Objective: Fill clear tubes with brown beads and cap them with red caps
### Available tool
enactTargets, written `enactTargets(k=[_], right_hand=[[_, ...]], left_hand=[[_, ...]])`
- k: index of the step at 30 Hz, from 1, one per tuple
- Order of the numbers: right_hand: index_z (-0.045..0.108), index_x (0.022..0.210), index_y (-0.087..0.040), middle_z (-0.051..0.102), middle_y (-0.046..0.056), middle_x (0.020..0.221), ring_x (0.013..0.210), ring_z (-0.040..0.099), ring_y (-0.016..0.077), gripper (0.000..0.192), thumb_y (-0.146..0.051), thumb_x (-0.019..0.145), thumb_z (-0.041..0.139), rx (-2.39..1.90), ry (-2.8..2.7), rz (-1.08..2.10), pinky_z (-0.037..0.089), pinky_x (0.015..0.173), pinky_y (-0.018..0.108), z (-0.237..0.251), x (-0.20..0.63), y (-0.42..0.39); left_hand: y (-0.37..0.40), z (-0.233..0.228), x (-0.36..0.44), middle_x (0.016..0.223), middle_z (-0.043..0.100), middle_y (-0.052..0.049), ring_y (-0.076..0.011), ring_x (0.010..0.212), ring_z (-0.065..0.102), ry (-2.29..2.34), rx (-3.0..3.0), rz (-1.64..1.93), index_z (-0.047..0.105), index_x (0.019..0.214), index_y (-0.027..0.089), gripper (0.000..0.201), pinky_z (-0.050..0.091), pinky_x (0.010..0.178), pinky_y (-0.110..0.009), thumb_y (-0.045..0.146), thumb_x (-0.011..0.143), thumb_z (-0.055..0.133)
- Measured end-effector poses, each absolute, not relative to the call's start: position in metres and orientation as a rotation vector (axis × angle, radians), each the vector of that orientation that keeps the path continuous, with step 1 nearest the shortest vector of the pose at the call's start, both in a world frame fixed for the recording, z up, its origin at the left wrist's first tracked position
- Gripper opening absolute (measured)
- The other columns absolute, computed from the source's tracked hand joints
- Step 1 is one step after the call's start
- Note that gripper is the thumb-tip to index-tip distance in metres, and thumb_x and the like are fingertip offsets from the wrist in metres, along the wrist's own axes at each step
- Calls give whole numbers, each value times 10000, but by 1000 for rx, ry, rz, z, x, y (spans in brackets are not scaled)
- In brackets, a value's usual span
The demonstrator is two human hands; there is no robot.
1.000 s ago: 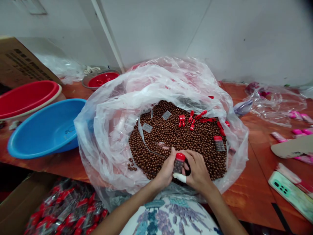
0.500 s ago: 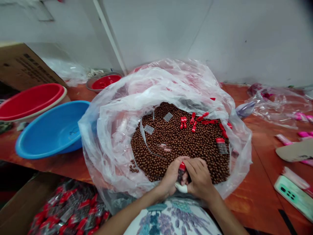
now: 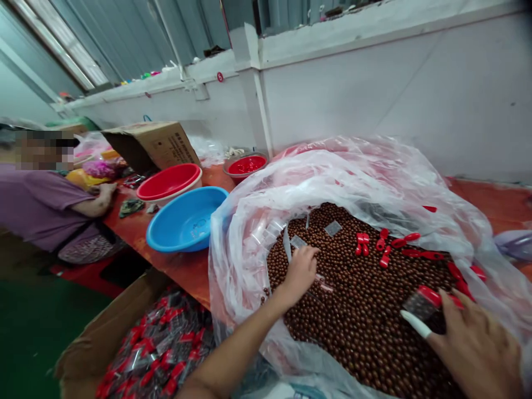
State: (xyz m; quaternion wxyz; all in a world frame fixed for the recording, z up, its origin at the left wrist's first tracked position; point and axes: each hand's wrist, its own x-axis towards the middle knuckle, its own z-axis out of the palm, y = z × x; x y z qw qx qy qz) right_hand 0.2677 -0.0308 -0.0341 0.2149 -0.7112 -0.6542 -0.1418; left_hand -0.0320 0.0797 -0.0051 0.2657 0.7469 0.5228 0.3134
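Small brown balls (image 3: 353,299) fill a large clear plastic bag (image 3: 245,260) with its mouth rolled open. My left hand (image 3: 302,270) hovers over the balls with fingers reaching out, beside a small clear plastic box (image 3: 298,241); nothing shows in it. A second clear piece (image 3: 332,228) lies farther back. My right hand (image 3: 477,338), a white cover on its thumb, grips a small clear box with a red cap (image 3: 421,303), with dark contents, blurred by motion. Behind it, red plastic clips or caps (image 3: 384,256) lie on the balls.
Left of the bag stand a blue basin (image 3: 183,221), a red basin (image 3: 168,183) and a smaller red bowl (image 3: 247,164). Below the table edge, a carton (image 3: 95,332) holds many red-capped packs (image 3: 158,349). A person in purple (image 3: 41,210) sits farther left at the table.
My hands have come apart from around the red-capped box. The left went over the balls toward the clear pieces; the right went right with the box. My view has swung left.
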Motion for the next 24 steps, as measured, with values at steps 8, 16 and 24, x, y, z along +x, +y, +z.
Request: enactTargets(k=[8, 16, 24], right_hand=[[374, 1307, -169, 370, 160, 1342, 1200, 367, 330, 508, -232, 804, 410, -1972, -1910, -386, 340, 951, 502, -21, 254, -10], [528, 1196, -146, 516, 155, 1202, 1036, 487, 265, 418, -113, 792, 426, -1944, -2004, -95, 404, 883, 389, -19, 236, 63], [613, 1044, -175, 625, 92, 995, 922, 528, 221, 318, -113, 761, 482, -1885, -2004, 126, 398, 864, 354, -27, 235, 78]], left_hand=[[148, -14, -74, 1054, 587, -80, -223, 1006, 487, 1453, 2441, 439, 630, 1053, 174, 268, 369, 921, -379, 183, 805, 529], [130, -20, -47, 930, 623, -50, -204, 904, 519, 1313, 2297, 352, 666, 988, 204, 231, 375, 846, -325, 261, 780, 585], [132, -37, -42, 962, 660, -43, -188, 914, 571, 1279, 2115, 372, 680, 979, 181, 260, 397, 846, -268, 264, 744, 605]])
